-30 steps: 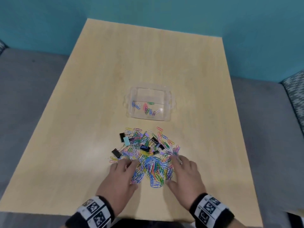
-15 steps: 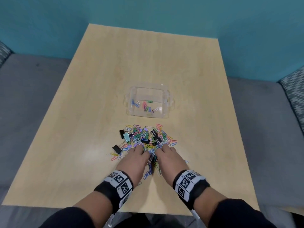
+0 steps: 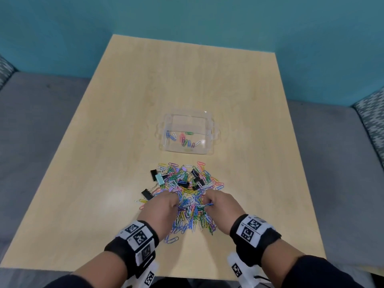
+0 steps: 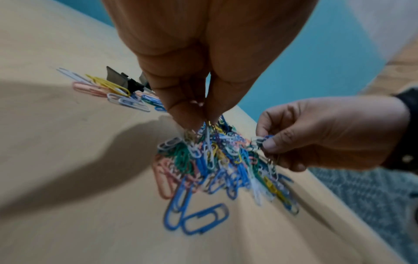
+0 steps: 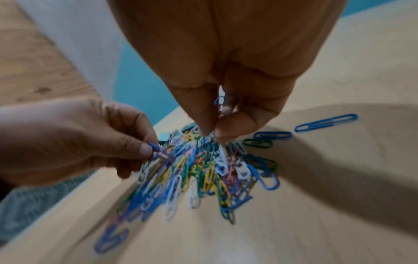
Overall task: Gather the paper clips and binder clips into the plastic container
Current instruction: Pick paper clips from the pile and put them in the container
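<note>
Coloured paper clips pinched in my left hand and right hand; no legible writing.

Your multicoloured paper clips lie heaped in a tangled pile on the table's near half, part of the tangle lifted in a hanging clump. Black binder clips and one pale teal binder clip sit scattered along the pile's far and left edges. Just beyond stands the clear plastic container, upright and open-topped, holding about a dozen paper clips along its near side.
</note>
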Motion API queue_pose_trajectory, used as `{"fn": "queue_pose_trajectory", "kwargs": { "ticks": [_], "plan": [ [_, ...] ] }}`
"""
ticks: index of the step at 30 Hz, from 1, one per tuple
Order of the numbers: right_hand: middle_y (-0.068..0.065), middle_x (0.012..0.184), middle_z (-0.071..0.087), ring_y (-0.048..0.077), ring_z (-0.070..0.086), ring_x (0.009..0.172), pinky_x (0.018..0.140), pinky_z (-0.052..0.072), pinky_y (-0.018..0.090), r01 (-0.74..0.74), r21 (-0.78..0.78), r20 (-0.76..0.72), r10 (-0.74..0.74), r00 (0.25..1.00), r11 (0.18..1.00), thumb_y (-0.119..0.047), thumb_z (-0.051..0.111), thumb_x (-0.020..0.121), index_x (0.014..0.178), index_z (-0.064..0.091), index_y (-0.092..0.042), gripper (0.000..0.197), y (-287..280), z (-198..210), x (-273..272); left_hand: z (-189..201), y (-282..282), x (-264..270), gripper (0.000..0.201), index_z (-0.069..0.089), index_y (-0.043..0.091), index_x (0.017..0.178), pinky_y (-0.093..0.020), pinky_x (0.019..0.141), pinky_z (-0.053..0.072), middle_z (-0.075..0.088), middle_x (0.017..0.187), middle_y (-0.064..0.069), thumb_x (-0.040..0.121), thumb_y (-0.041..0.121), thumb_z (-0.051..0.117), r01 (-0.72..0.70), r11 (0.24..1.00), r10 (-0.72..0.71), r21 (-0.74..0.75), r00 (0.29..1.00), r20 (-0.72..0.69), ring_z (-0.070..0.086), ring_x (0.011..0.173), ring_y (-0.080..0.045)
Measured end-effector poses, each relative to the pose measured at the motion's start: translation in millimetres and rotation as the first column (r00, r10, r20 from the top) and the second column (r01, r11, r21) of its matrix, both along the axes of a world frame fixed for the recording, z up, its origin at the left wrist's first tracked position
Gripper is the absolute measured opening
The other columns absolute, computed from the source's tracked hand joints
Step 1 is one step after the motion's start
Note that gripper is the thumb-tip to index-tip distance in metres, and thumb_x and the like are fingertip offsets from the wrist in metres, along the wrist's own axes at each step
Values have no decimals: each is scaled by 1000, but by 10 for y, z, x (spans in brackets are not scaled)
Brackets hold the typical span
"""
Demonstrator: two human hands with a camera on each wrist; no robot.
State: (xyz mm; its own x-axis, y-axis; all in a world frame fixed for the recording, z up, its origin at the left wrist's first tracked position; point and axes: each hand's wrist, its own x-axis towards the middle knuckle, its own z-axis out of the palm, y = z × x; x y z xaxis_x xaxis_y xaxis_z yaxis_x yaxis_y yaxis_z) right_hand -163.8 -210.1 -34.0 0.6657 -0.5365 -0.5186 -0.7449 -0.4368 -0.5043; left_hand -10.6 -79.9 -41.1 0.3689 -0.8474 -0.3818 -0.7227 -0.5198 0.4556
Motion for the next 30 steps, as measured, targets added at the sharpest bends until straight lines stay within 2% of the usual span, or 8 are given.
{"fn": "queue_pose_trajectory", "kwargs": {
  "ticks": [4, 8, 13, 16, 20, 24, 27, 30],
  "plan": [
    [4, 63, 55, 17, 51, 48, 47, 41, 25, 222, 347, -1, -236, 972, 911, -9, 59, 80, 75, 52, -17, 12, -115, 46, 0, 150, -26, 130, 15, 58, 25, 69, -27, 62, 46, 61, 73, 9, 82, 16, 58, -125, 991, 130, 39, 972, -195, 58, 68, -9],
    [8, 56, 58, 17, 51, 42, 44, 34, 22, 284, 545, -19, -327, 945, 789, -4, 63, 84, 78, 56, -16, 15, -362, 196, 161, 398, -235, 360, 17, 64, 18, 69, -30, 51, 51, 63, 57, -1, 79, 4, 62, -305, 951, 293, 57, 823, -487, 61, 49, -13],
    [12, 65, 61, 14, 54, 42, 41, 41, 27, 311, 438, 112, -395, 912, 843, 1, 60, 87, 82, 54, -10, 13, -872, 422, 673, 624, -836, 804, 15, 66, 14, 73, -35, 56, 55, 68, 64, -8, 80, 2, 61, -426, 901, 358, -84, 838, -413, 65, 53, -14],
    [12, 73, 61, 18, 61, 54, 57, 57, 34, 352, 332, 180, -425, 887, 875, 0, 63, 86, 78, 55, -11, 16, -1109, 482, 1024, 661, -1171, 973, 12, 66, 13, 75, -33, 59, 58, 69, 69, -6, 83, 5, 62, -462, 876, 384, -142, 844, -375, 68, 60, -17],
    [10, 73, 61, 26, 65, 61, 69, 59, 49, 334, 255, 207, -389, 898, 907, -7, 68, 84, 79, 59, -15, 13, -1215, 513, 1301, 652, -1388, 1026, 11, 66, 15, 82, -27, 59, 53, 66, 67, -3, 82, 6, 59, -422, 882, 341, -209, 878, -335, 64, 57, -17],
    [4, 95, 64, 26, 66, 79, 78, 56, 44, 279, 155, 173, -305, 937, 948, -27, 68, 84, 109, 60, -20, 27, -1166, 546, 1076, 557, -1147, 1045, 22, 66, 18, 105, -36, 77, 55, 67, 90, 0, 85, 14, 58, -375, 897, 307, -234, 909, -283, 67, 73, -21],
    [2, 109, 59, 19, 61, 91, 85, 50, 37, 221, 5, 116, -220, 969, 975, -35, 60, 87, 117, 56, -23, 32, -974, 460, 576, 507, -639, 880, 23, 65, 21, 107, -32, 78, 50, 66, 96, 2, 85, 21, 61, -258, 939, 228, -227, 962, -148, 63, 76, -18],
    [5, 114, 54, 22, 58, 100, 88, 46, 33, 112, -71, -53, -116, 992, 991, -36, 59, 85, 125, 51, -22, 43, -600, 286, -4, 370, 19, 533, 29, 62, 24, 112, -28, 78, 44, 59, 101, 3, 84, 31, 62, -69, 997, 66, -47, 996, -57, 59, 86, -17]
  ]
}}
